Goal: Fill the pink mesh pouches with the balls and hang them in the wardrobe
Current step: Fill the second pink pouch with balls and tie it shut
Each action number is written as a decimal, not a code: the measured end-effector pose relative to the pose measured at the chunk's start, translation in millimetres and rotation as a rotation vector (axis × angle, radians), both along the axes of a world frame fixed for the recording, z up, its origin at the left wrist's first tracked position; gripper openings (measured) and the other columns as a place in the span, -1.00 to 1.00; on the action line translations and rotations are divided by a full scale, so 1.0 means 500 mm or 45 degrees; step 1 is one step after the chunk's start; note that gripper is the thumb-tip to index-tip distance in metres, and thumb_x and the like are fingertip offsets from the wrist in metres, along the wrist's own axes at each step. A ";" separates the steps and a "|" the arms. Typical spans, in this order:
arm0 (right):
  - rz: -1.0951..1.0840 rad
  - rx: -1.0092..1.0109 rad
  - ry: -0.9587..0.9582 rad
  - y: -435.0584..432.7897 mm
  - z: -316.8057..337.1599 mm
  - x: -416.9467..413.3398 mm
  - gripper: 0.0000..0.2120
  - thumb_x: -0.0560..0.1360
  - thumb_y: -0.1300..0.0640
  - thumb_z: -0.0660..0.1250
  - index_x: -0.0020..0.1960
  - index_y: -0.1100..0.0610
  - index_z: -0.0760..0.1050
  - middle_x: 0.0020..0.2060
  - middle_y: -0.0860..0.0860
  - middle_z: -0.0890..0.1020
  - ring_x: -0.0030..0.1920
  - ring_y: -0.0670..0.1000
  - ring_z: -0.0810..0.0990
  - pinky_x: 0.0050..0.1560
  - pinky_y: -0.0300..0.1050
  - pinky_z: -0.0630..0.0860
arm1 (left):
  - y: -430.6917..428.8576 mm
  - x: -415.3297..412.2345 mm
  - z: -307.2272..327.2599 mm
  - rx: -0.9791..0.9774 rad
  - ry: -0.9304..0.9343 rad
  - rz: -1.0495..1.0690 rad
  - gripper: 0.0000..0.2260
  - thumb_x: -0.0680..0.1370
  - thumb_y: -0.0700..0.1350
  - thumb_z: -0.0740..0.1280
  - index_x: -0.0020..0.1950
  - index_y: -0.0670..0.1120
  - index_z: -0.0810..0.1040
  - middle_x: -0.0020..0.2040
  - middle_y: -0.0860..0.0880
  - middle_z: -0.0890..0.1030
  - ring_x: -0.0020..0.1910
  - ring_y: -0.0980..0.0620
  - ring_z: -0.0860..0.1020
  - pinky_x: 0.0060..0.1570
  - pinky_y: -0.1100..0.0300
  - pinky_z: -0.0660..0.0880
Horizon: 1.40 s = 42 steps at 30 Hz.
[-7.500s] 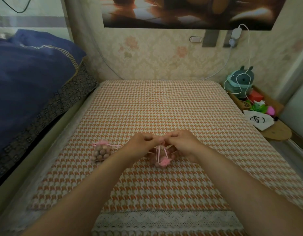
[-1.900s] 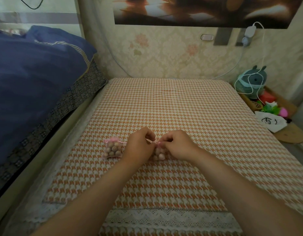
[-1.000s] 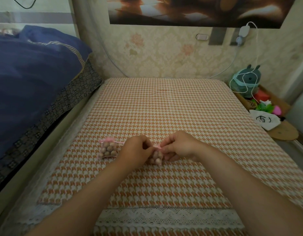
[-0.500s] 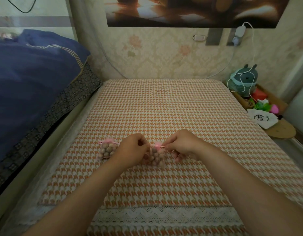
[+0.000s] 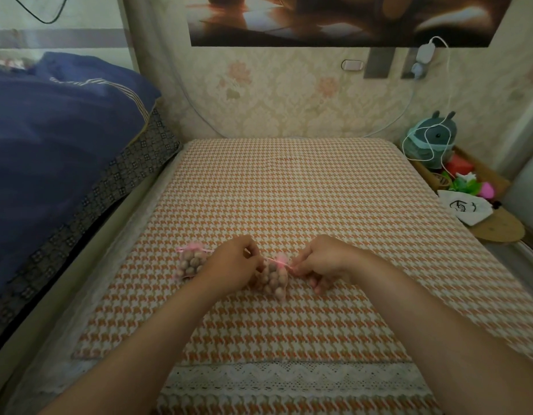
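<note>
You're sitting at the surface (image 5: 289, 187) with the orange-and-white houndstooth cloth, both forearms reaching in from the bottom of the head view. Your left hand (image 5: 234, 266) and right hand (image 5: 322, 263) are sitting close together near the middle, with a pink mesh pouch (image 5: 274, 277) between them. That pouch is packed with brownish balls (image 5: 272, 280) and it's resting on the cloth. Each hand is pinching one end of the thin pink drawstring (image 5: 284, 264) at the pouch's gathered neck, so the string is running out to both sides. Your left fingers (image 5: 253, 253) are curled shut around their end, and the right fingers (image 5: 301, 266) are pinched closed on theirs, with the lower ones tucked down against the cloth.

Just beside your left hand, on the far left side, a second pouch (image 5: 192, 263) is lying on the cloth, also stuffed with balls and with its top cinched. It looks like it's touching or nearly touching your left wrist, can't really tell which.

Off to the left a dark blue blanket (image 5: 55, 145) is piled up next to the surface. On the right there's a low shelf with a teal plush toy (image 5: 434, 136) wrapped in a white cable (image 5: 424, 145), and a white cloth bag (image 5: 466, 208) with a drawn face nearby.
</note>
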State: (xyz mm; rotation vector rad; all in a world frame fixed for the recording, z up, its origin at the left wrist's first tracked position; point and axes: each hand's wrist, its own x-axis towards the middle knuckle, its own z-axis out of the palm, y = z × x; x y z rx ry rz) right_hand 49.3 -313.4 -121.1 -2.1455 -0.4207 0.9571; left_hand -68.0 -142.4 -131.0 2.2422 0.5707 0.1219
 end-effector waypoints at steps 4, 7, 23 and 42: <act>-0.022 -0.019 -0.003 -0.005 0.003 0.001 -0.94 0.54 0.34 0.42 -0.03 0.29 0.67 -0.36 0.13 0.58 -0.50 -0.01 0.52 -0.47 -0.09 0.61 | 0.002 -0.001 0.001 0.064 0.022 -0.014 -0.88 0.53 -0.13 0.39 -0.21 -0.01 0.55 -0.22 0.07 0.69 -0.19 0.06 0.66 -0.15 0.10 0.61; 0.010 -0.046 -0.029 -0.003 0.003 -0.004 -0.95 0.54 0.34 0.42 -0.05 0.26 0.67 -0.33 0.13 0.59 -0.50 -0.02 0.52 -0.47 -0.11 0.60 | -0.001 0.000 0.002 0.066 0.011 -0.013 -0.90 0.55 -0.13 0.37 -0.18 -0.04 0.57 -0.22 0.08 0.68 -0.20 0.07 0.65 -0.17 0.12 0.60; 0.157 0.055 -0.121 -0.018 0.027 -0.004 -0.83 0.60 0.08 0.38 0.02 0.14 0.70 -0.14 0.17 0.76 -0.29 0.05 0.63 -0.41 -0.15 0.52 | -0.056 0.028 0.003 0.054 -0.001 -0.070 -0.77 0.42 0.15 0.50 -0.11 0.01 0.65 -0.24 0.02 0.67 -0.28 0.07 0.60 -0.24 0.14 0.53; 0.186 0.192 -0.590 0.139 0.059 -0.107 -0.75 0.60 0.06 0.33 0.24 0.03 0.63 0.06 -0.04 0.67 -0.12 -0.03 0.68 -0.02 -0.08 0.65 | 0.099 -0.050 0.021 0.389 -0.057 0.438 -0.72 0.57 -0.01 0.32 0.25 -0.07 0.52 0.06 -0.01 0.59 -0.12 0.03 0.57 -0.16 0.14 0.55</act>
